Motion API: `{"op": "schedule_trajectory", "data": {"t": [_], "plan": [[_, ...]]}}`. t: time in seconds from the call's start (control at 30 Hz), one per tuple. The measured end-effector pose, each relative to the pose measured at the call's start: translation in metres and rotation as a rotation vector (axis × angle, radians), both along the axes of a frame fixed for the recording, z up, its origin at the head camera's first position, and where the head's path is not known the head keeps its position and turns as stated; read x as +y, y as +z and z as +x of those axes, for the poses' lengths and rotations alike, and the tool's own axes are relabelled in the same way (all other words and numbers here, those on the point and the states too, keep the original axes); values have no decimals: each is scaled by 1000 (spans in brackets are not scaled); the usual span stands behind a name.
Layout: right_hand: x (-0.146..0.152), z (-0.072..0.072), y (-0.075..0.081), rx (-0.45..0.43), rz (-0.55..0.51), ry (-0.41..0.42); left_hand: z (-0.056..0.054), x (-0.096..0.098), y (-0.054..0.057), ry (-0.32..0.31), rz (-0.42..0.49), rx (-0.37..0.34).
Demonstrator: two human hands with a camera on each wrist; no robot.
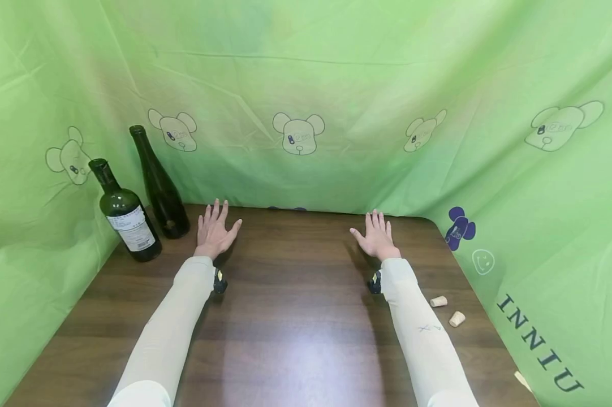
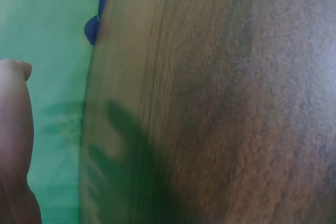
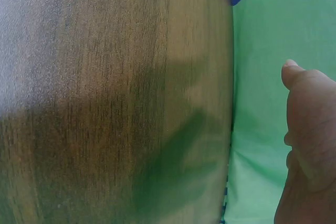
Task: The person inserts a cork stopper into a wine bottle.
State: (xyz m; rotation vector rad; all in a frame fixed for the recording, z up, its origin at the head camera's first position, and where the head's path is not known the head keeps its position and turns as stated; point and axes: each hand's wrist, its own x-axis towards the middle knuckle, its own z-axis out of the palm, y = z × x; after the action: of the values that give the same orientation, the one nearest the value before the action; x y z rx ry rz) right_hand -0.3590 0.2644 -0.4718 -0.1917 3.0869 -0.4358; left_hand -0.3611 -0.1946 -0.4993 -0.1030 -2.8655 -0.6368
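Observation:
My left hand (image 1: 215, 233) is stretched out flat near the far edge of the wooden table (image 1: 296, 282), fingers straight and thumb spread, holding nothing. Just left of it stand two dark green bottles: a taller slim wine bottle (image 1: 162, 189) and a wider wine bottle (image 1: 128, 215) with a white label. Over the far right part of the table, my right hand (image 1: 376, 236) is likewise extended with straight fingers and holds nothing. Both hands cast shadows on the wood in the wrist views. Two pale corks (image 1: 439, 301) lie to the right of my right forearm.
A green cloth (image 1: 336, 68) printed with bear heads hangs behind the table and along both sides. At the right table edge lies a small pale piece (image 1: 522, 380), partly out of clear sight. A dark wrist camera (image 1: 220, 281) sits on the left wrist.

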Motion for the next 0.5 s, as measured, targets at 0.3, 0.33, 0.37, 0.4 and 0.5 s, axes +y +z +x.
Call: {"op": "schedule_trajectory", "data": {"t": [0.3,0.33,0.37,0.4,0.5], "plan": [[9,-7,-7,-40,11,2,0,1,3,-12,-4,-31],[11,-8,-8,-42,22,1,-1,1,3,-12,-4,-28],[12,-8,-8,-45,22,4,-1,1,4,-13,-8,-30],[13,-9,-8,-47,20,4,-2,1,5,-12,-12,-28],[13,-8,-7,-43,20,8,-3,1,6,-14,-26,-41]]}}
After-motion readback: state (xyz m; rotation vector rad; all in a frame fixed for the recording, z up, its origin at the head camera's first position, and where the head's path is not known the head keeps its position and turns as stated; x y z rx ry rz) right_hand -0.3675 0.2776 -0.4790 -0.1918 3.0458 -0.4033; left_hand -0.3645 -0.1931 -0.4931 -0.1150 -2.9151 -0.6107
